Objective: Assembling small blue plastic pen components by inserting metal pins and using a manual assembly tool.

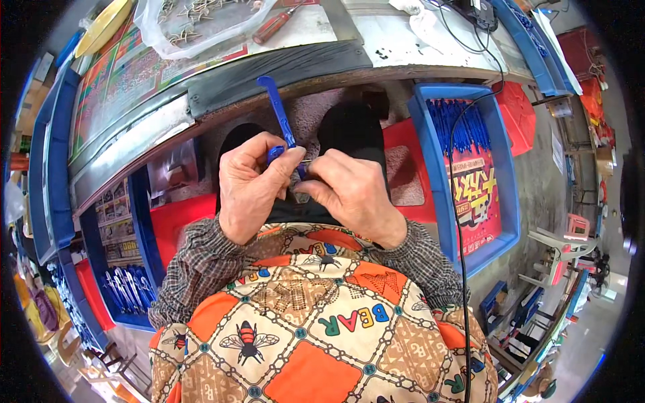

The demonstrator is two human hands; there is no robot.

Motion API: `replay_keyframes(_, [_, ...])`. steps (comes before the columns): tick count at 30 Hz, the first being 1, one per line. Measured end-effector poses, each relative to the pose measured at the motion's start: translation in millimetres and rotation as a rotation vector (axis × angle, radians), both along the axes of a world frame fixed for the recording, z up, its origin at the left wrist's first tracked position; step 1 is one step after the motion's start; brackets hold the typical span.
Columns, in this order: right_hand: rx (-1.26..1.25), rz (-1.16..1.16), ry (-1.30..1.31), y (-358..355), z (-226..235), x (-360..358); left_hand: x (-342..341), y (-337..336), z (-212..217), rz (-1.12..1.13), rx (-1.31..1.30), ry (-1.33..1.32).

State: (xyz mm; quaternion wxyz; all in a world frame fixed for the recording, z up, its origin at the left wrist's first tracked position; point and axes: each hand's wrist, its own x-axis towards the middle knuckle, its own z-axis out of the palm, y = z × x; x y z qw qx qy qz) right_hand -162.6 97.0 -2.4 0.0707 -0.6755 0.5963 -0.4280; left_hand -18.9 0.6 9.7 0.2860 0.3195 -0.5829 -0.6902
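Observation:
Both my hands are raised over my lap, just in front of the table edge. My left hand (252, 185) pinches a long, narrow blue plastic piece (277, 107) with a bent tip, which points up and away from me. A rounded blue part shows at the left fingertips. My right hand (353, 191) is closed close beside it, its thumb and fingers bent together at the lower end of the blue piece. Between the two hands a short, thin metal bit shows; the right fingers appear to grip it, though its far end is hidden.
On the table stands a clear plastic container (151, 30) of small metal parts, beside a red-handled screwdriver (274, 25). A blue tray (508, 201) at right holds many blue pieces (460, 124). Another blue tray (144, 228) is at left. A black cable (462, 255) hangs down at right.

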Motion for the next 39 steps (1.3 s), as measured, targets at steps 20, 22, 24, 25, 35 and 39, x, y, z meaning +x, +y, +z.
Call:
replay_keyframes(20, [-0.220,-0.124,0.057,-1,-22,18,2,13,-3,0.144,-0.025,0.023])
replay_keyframes(22, [-0.262,-0.125,0.059,-1,-23,19,3,14,-5,0.130,-0.021,0.056])
replay_keyframes(24, [-0.267,-0.126,0.065,1,-25,19,3,15,-6,0.126,-0.032,0.056])
replay_keyframes(25, [-0.271,-0.123,0.070,2,-26,19,2,15,-7,0.126,-0.042,0.056])
replay_keyframes(35, [-0.297,-0.087,0.015,2,-7,-2,9,12,9,-0.007,-0.003,-0.128])
replay_keyframes(39, [-0.290,-0.196,0.006,-1,2,-13,6,16,22,-0.185,0.073,-0.151])
